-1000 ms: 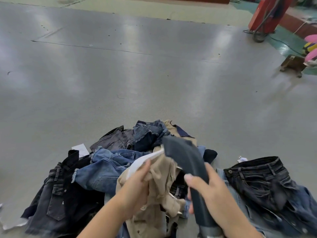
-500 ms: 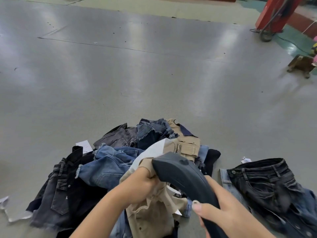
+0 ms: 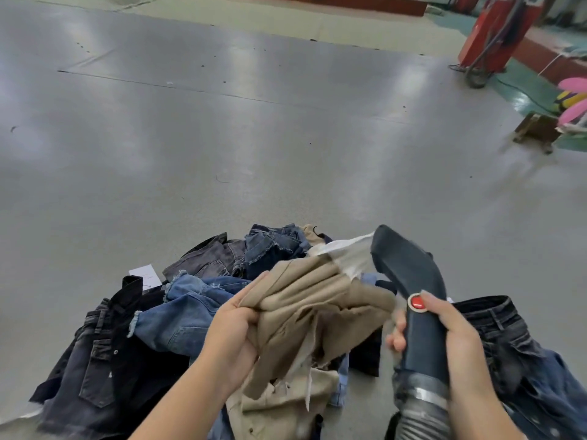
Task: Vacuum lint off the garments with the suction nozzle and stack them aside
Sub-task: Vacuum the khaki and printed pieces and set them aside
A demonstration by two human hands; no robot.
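The left hand (image 3: 236, 325) grips a bunched tan garment (image 3: 317, 300), lifted above the pile (image 3: 178, 315) of denim and dark garments on the grey table (image 3: 222, 138), and a white lining (image 3: 349, 255) stretches from the garment up to the mouth of the nozzle (image 3: 403, 265). The right hand (image 3: 451, 341) is wrapped round the nozzle's dark handle, thumb beside its red button (image 3: 416, 302), with the ribbed hose (image 3: 422, 408) running down from the handle. To the right, apart from the pile, lie dark jeans (image 3: 508, 338) by themselves.
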